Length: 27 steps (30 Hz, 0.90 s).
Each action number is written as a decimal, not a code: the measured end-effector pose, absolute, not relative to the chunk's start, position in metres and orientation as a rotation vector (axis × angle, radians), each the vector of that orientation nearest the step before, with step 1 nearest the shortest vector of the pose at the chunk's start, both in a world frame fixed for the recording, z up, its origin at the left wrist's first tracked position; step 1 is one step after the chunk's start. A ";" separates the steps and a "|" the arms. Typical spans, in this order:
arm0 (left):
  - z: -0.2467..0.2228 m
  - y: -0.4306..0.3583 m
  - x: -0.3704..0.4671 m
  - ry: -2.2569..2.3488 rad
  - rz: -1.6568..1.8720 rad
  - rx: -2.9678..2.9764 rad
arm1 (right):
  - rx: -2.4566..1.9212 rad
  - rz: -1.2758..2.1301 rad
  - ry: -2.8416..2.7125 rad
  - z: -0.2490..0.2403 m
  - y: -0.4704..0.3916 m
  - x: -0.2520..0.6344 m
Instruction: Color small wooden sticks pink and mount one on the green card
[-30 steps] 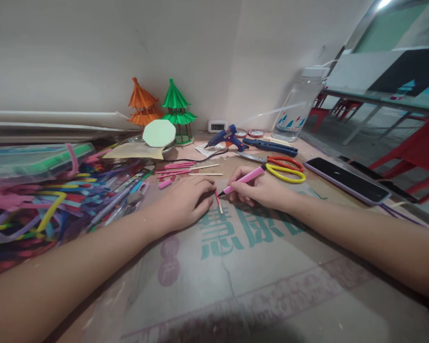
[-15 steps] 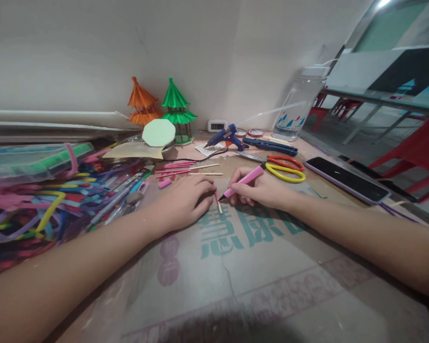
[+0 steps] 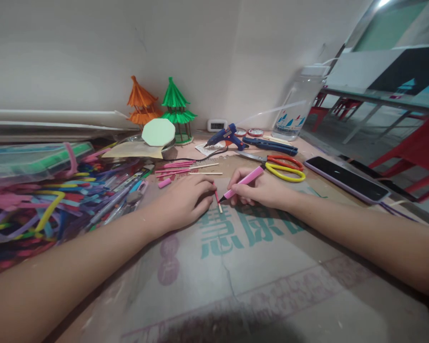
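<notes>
My left hand [image 3: 189,197] rests on the printed cardboard [image 3: 271,271], its fingers closed on a thin wooden stick [image 3: 217,196]. The stick is pink along most of its length, with a bare pale end toward me. Held like a pen, a pink marker [image 3: 248,177] is in my right hand [image 3: 260,189], its dark tip at the stick near the pale end. Behind my left hand lie several pink sticks [image 3: 173,166] and a couple of pale ones [image 3: 206,174]. The pink marker cap [image 3: 165,183] lies beside my left hand.
At left are heaped pipe cleaners [image 3: 50,205] and a plastic case [image 3: 39,159]. Toward the wall stand orange [image 3: 141,100] and green [image 3: 175,97] pagoda models, a glue gun [image 3: 223,137] and a water bottle [image 3: 296,105]. Scissors [image 3: 286,177] and a phone [image 3: 346,178] lie at right.
The marker tip has shifted very slightly along the stick, and the pink there reaches a little nearer the pale end. Both hands are otherwise almost still.
</notes>
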<state>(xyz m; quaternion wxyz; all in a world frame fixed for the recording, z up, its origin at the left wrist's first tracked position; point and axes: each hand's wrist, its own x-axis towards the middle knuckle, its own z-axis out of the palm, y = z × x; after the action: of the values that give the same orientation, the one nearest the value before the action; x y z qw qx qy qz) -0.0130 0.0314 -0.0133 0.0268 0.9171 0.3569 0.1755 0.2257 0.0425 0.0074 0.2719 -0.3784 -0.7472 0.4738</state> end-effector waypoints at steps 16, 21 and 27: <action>-0.014 0.032 -0.013 1.080 0.565 2.844 | -0.972 1.348 -2.052 0.005 0.044 0.230; -0.014 0.033 -0.013 1.092 0.571 2.828 | -1.006 1.298 -2.005 0.007 0.043 0.227; -0.014 0.032 -0.013 1.116 0.562 2.839 | -0.982 1.330 -2.027 0.007 0.043 0.228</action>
<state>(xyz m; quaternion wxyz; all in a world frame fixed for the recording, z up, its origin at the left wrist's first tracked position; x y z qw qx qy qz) -0.0126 0.0320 -0.0144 0.0202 0.9151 0.3597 0.1811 0.2280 0.0426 0.0072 0.2597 -0.3625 -0.7483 0.4911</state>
